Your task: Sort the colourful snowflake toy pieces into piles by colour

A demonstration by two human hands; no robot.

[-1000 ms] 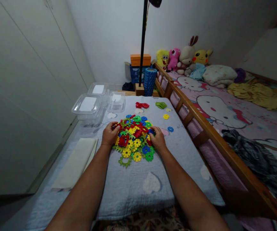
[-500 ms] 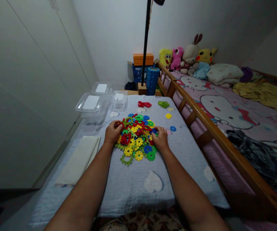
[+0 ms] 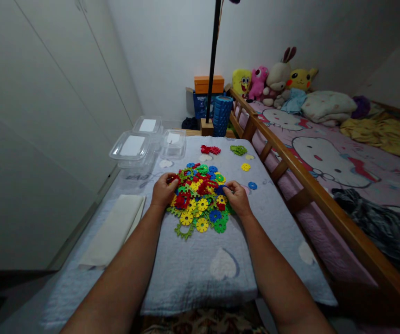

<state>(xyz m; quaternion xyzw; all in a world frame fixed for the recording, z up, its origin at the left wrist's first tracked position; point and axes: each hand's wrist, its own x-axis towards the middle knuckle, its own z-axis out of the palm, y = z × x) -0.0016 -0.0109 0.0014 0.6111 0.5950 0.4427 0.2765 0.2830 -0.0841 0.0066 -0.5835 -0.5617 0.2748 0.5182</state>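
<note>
Both forearms reach out over a table point(image 3: 186, 283) covered with a pale blue quilt. A folded white cloth point(image 3: 114, 234) lies to the left. The left hand point(image 3: 163, 192) curls against the left edge of a pile of coloured gear pieces point(image 3: 200, 199) and the right hand point(image 3: 238, 198) curls against its right edge, fingertips in the pieces; I cannot tell whether either hand grips one. Beyond lie a blue piece point(image 3: 252, 185), a yellow piece point(image 3: 245, 166), a green cluster point(image 3: 238, 150) and a red cluster point(image 3: 210, 150). Clear plastic containers point(image 3: 132, 148) stand far left, and a blue foam roller point(image 3: 222, 116) behind
</note>
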